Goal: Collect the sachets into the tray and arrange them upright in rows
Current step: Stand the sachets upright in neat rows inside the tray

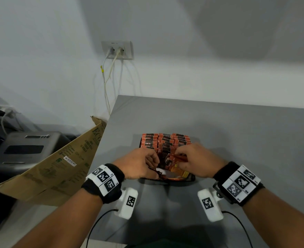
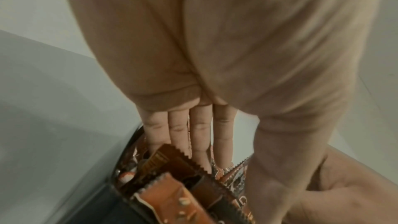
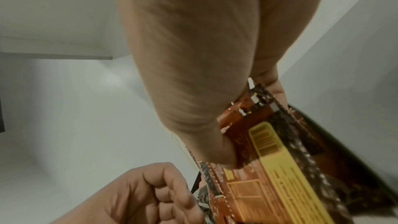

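Both hands over near end of tray. Right hand pinches one sachet, long axis lying flat, crosswise. Left hand curled into loose sachets, grip unclear. Upright rows at far end; right nearer the gap.

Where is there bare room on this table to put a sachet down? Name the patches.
The grey table is bare between the tray and the wall, and to the tray's right. Left of the tray a narrower strip runs to the table edge by the cardboard. Crowded: the tray itself, where the left hand and right hand work among sachets.
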